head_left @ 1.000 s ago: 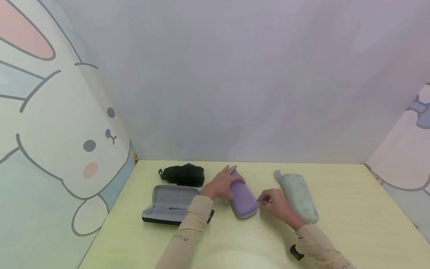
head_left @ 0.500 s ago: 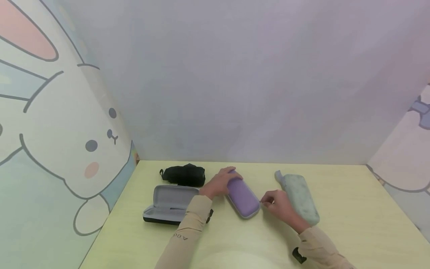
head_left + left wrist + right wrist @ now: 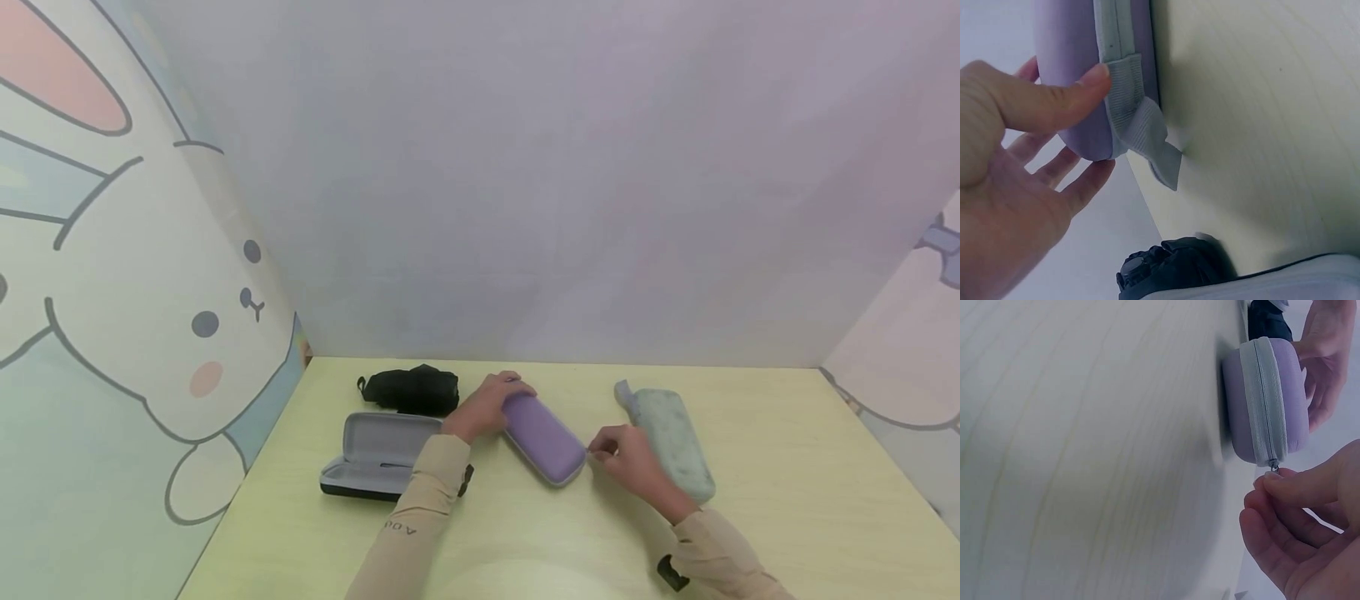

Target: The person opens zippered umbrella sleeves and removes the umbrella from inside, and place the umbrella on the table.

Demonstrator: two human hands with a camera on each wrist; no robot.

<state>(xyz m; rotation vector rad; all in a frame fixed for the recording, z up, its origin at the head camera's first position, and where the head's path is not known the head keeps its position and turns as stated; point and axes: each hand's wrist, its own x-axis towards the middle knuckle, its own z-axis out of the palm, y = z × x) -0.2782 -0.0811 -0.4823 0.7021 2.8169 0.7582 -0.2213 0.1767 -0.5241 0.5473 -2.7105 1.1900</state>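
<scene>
A purple zip case (image 3: pixel 543 442) with a pale zipper band lies slanted on the table, closed along the parts that show. My left hand (image 3: pixel 486 408) grips its far end, the thumb lying beside a grey fabric strap (image 3: pixel 1144 128) in the left wrist view. At the near right corner, the thumb and fingers of my right hand (image 3: pixel 630 462) pinch the small metal zipper pull (image 3: pixel 1274 466). In the right wrist view the zipper teeth run closed down the middle of the band, ending at that pull.
Left of the purple case, a hard case (image 3: pixel 390 437) stands open with its grey lining showing, partly behind the left forearm. Behind it lies a black fabric bundle (image 3: pixel 412 390) with a small loop. A pale green case (image 3: pixel 673 442) with a strap lies right of my right hand.
The near end of the purple case has swung slightly to the right, with my right hand moving right along with it. My left hand's fingers have drawn in round the far end.
</scene>
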